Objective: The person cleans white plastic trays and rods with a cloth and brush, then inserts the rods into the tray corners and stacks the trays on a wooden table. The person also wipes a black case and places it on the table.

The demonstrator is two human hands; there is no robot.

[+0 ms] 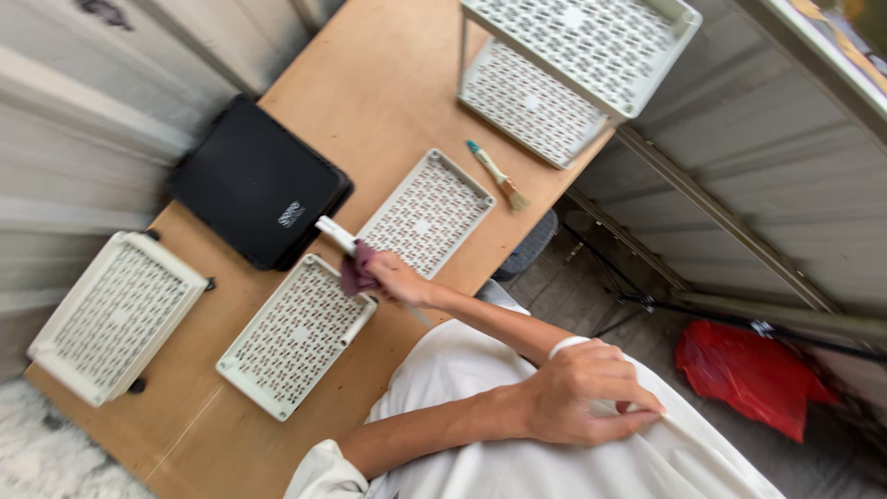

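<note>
Wiping white rod (334,235) with purple cloth (356,273) bunched in closed right hand (395,277) between two trays (294,334) on table (370,92), pressing evenly along it; left hand (582,393) curling on lap, grip unclear.

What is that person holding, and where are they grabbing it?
One hand presses a maroon cloth around a white rod, near its middle.

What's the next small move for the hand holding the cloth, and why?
Probably slide the maroon cloth along the white tube toward its bare far end. The right hand grips the cloth around the tube over a perforated tray, and the part past the cloth is still uncovered. The left hand rests on the lap.
</note>
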